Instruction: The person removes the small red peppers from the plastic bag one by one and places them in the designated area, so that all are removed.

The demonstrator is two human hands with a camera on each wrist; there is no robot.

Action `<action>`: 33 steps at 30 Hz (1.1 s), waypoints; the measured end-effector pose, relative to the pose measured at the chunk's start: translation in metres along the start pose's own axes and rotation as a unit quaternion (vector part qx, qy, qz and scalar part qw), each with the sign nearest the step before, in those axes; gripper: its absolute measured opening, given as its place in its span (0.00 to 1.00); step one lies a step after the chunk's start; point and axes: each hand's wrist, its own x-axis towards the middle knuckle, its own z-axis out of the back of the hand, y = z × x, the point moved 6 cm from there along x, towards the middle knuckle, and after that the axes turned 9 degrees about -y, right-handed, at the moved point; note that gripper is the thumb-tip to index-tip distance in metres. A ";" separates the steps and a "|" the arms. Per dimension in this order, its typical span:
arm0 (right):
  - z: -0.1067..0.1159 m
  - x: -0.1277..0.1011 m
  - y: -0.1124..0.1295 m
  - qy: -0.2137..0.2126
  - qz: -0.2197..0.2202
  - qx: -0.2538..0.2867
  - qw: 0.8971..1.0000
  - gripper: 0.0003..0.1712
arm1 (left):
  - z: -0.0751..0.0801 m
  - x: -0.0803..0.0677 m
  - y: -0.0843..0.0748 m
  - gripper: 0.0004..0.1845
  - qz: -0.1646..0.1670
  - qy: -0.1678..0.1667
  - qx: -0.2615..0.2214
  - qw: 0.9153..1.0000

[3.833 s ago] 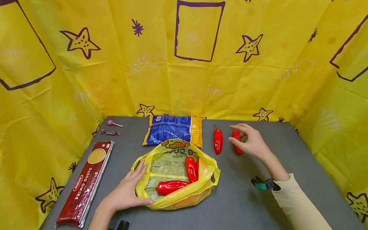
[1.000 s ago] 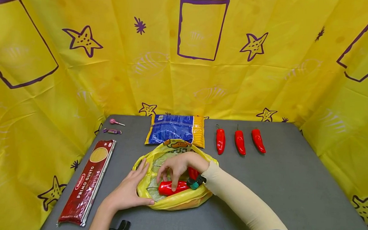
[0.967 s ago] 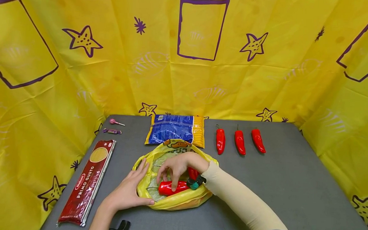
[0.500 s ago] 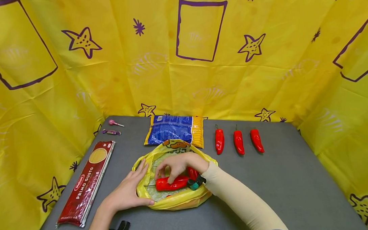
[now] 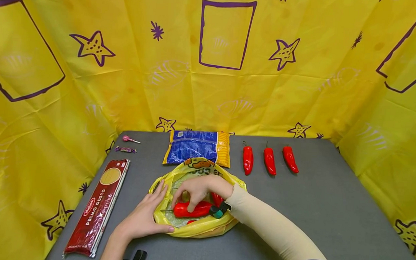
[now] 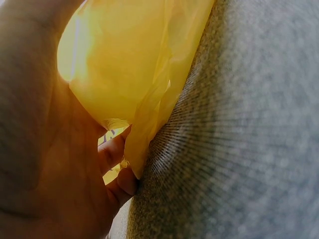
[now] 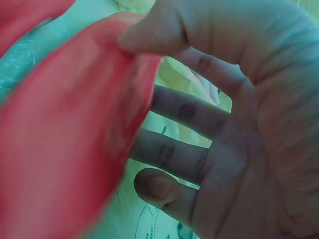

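Observation:
In the head view a yellow plastic bag (image 5: 182, 232) lies with its mouth open, red peppers inside it. My right hand (image 5: 196, 190) reaches into the bag and pinches a red pepper (image 5: 201, 210) between thumb and fingers, its stem pointing left. The right wrist view shows the thumb pressed on this pepper (image 7: 65, 129). Another red pepper (image 5: 217, 199) lies behind the held one, partly hidden, and a red bit shows below it. At the bag's left side, my left hand (image 5: 143, 215) rests with spread fingers along the rim and thumb at the front; its palm faces the yellow film (image 6: 119, 59).
Three red peppers (image 5: 269, 161) stand in a row on the grey table (image 5: 315, 218), right of a blue and yellow packet (image 5: 193, 146) behind the bag. At left are a spaghetti packet (image 5: 98, 208), a wrapped candy (image 5: 126, 149) and a pink lollipop (image 5: 126, 138).
My right hand was over the peppers on the right, then came into the bag. Over the last second it pinched a pepper and shifted it slightly left, uncovering red below. The left hand stayed.

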 end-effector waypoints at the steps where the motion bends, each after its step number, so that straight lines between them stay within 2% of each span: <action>1: 0.000 0.001 0.001 0.001 0.003 0.001 1.000 0.27 | 0.000 0.000 0.000 0.70 0.001 0.001 0.000 1.000; 7: -0.001 0.004 0.004 -0.001 0.023 0.003 1.000 0.25 | 0.000 0.000 0.000 0.71 -0.002 0.000 0.000 1.000; 12: 0.002 0.004 0.007 -0.012 0.018 -0.035 0.999 0.24 | 0.001 0.000 -0.001 0.71 -0.006 -0.001 -0.001 1.000; 16: 0.005 0.002 0.008 -0.020 0.020 -0.046 0.999 0.23 | 0.000 0.000 -0.001 0.71 -0.002 0.001 -0.003 1.000; 22: 0.010 -0.002 0.007 -0.032 0.034 -0.017 0.999 0.22 | 0.001 0.000 -0.001 0.71 -0.002 0.001 -0.002 1.000; 33: 0.030 -0.022 0.001 -0.066 0.017 0.051 0.996 0.23 | 0.001 0.000 -0.001 0.72 -0.007 -0.003 0.000 1.000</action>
